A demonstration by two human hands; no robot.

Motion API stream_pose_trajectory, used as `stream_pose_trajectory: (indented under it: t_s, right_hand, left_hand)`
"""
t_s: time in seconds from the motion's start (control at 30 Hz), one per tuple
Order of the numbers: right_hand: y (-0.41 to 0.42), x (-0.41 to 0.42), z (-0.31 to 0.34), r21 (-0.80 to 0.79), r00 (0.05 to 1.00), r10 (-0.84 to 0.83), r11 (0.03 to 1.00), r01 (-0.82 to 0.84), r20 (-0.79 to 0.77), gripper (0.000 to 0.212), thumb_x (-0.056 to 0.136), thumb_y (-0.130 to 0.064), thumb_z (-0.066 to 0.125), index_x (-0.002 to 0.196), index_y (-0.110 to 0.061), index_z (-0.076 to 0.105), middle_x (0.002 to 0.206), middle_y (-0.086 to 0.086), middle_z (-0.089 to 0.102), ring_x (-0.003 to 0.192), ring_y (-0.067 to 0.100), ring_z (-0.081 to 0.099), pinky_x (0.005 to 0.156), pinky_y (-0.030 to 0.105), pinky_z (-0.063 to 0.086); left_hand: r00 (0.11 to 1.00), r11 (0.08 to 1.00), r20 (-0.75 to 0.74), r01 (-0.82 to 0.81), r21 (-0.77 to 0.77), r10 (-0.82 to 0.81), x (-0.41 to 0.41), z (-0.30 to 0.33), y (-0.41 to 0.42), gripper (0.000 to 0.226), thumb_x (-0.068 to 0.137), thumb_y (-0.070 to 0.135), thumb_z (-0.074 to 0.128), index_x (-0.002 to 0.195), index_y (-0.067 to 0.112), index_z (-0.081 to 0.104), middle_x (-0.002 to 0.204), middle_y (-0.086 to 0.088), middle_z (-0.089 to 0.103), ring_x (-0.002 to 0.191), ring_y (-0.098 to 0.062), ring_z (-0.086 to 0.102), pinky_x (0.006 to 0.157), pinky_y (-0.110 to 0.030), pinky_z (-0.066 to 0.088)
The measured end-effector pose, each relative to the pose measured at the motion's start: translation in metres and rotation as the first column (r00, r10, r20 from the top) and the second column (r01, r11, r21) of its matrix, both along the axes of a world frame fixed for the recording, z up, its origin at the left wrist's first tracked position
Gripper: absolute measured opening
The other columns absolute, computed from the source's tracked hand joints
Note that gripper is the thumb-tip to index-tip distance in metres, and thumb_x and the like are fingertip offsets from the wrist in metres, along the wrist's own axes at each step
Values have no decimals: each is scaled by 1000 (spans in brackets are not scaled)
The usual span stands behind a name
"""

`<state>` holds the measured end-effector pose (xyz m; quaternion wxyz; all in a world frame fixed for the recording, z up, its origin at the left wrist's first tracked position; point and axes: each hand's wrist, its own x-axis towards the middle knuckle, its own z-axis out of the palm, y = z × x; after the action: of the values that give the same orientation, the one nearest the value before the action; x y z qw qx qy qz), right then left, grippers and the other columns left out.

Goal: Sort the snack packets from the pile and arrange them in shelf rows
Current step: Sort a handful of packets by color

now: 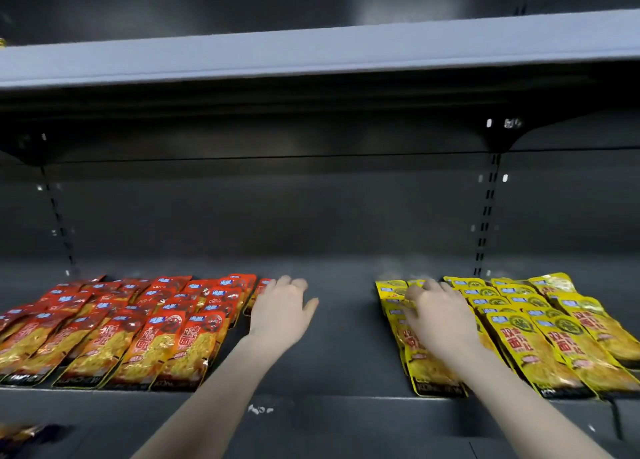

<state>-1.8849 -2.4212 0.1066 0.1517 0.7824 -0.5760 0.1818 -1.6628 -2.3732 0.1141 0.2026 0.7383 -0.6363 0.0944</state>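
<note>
Dark shelf (339,341): left hand (280,315), fingers spread, touches red packets (138,327); right hand (438,315), fingers curled, rests on yellow packets (540,330).

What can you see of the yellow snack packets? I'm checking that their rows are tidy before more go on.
The yellow snack packets are glossy, foil-like pouches with red characters, a round green emblem and a dark bottom band. They lie flat on the right part of the dark shelf, overlapping like shingles in several rows running front to back. The leftmost row is partly hidden by the right hand, whose fingers rest on its far packets. The packets lie well apart from the red ones.
</note>
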Motion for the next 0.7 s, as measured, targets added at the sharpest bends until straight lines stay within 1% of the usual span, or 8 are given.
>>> stream_pose_trajectory:
  t_s: [0.1,0.2,0.23,0.33,0.43,0.5,0.6,0.7]
  right_hand:
    - [19,-27,-2,4,998,-63,998,63,23,26,88,-32,58,106,-15,66,104,9,63,104,31,56,86,37,44]
    - [29,-60,-4,6,993,-121,993,121,-2,22,69,-27,80,81,-12,71,78,11,64,78,34,63,65,39,50]
    - [33,-71,-4,11,989,-150,989,150,-8,23,68,-27,81,80,-11,70,76,12,64,75,35,63,63,39,50]
    - [42,-106,-3,-9,979,-203,979,203,-4,23,78,-30,72,91,-11,69,86,12,65,86,35,62,70,39,48]
    - [43,-147,-3,-37,974,-225,974,225,-2,34,95,-39,47,117,-17,59,112,8,60,109,29,54,85,33,41]
    - [41,-177,-3,-32,971,-236,971,237,21,38,97,-43,40,122,-19,55,117,6,58,113,27,51,87,33,39]
    - [36,-232,-4,-45,965,-260,964,261,29,35,95,-41,44,119,-18,57,112,6,59,107,27,54,84,33,40]
    - [34,-301,-5,-60,968,-227,970,234,108,23,82,-27,67,98,-10,69,87,13,63,84,35,60,69,36,45]
  left_hand:
    - [997,997,-51,56,-45,-59,-12,-2,14,39,95,44,47,124,20,55,123,-2,55,118,-22,47,100,-30,36]
    - [988,993,-117,95,-72,-103,-34,0,23,39,93,45,49,122,21,57,121,-2,56,117,-22,48,98,-33,39]
    - [985,992,-126,109,-67,-117,-44,2,25,39,93,45,49,123,21,57,121,-2,56,116,-23,48,98,-34,39]
    - [979,987,-129,156,-41,-161,-82,9,26,39,94,46,48,123,21,56,123,-2,55,117,-23,47,97,-35,40]
    - [972,979,-118,202,-32,-204,-125,16,22,39,94,46,48,122,20,57,121,-4,56,116,-26,48,96,-36,40]
    - [968,974,-107,223,-38,-226,-157,18,17,40,94,46,48,124,20,57,122,-5,56,117,-27,48,97,-36,40]
    - [958,967,-131,251,-55,-256,-215,19,7,40,94,45,49,125,22,57,125,-4,55,119,-26,46,97,-34,38]
    - [947,959,-152,274,-76,-283,-289,18,-6,41,93,44,50,125,20,58,127,-5,56,120,-26,47,98,-35,38]
